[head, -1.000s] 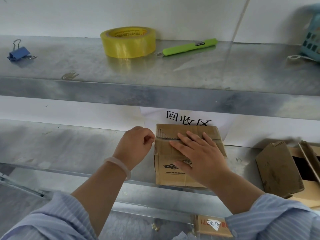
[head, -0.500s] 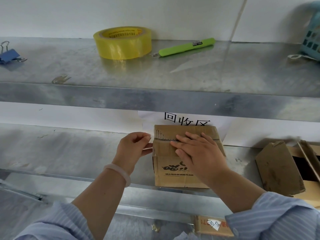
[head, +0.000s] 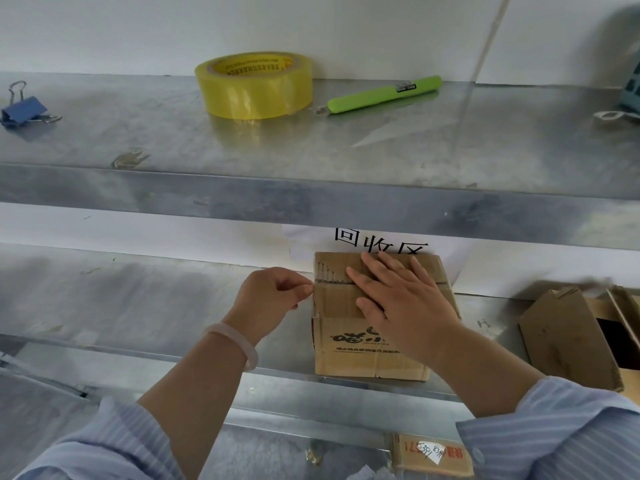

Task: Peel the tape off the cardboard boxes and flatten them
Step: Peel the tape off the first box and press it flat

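Up on the top shelf point(head: 346, 188), far left, there's a blue binder clip point(head: 24, 109) lying on its side. Along from it, a fat roll of yellow tape point(head: 254, 86) sitting flat, and just to its right a green pen-shaped cutter point(head: 384, 94) lying at a slant, its tip close to the roll. Right at the edge, a bit of a blue basket point(head: 632, 88) pokes in.

Down to the lower shelf point(head: 138, 306) now. The left hand point(head: 273, 299), pale bangle point(head: 235, 344) on the wrist, is curled up tight against the left edge of the small cardboard box point(head: 349, 351). Thumb and forefinger are pinched together right at the seam across the top; whether there's tape between them, I can't tell, it's too thin to see from here. The box itself stands near the front lip of that shelf, closed, dark printing on its front face, under a white paper sign point(head: 381, 239) with black characters on the wall.

The right hand point(head: 401, 303) lies flat on top of the box, fingers spread and straight, pressing down, gripping nothing. Further right, well apart, another cardboard box point(head: 568, 337) sits with its flaps open, dark inside.
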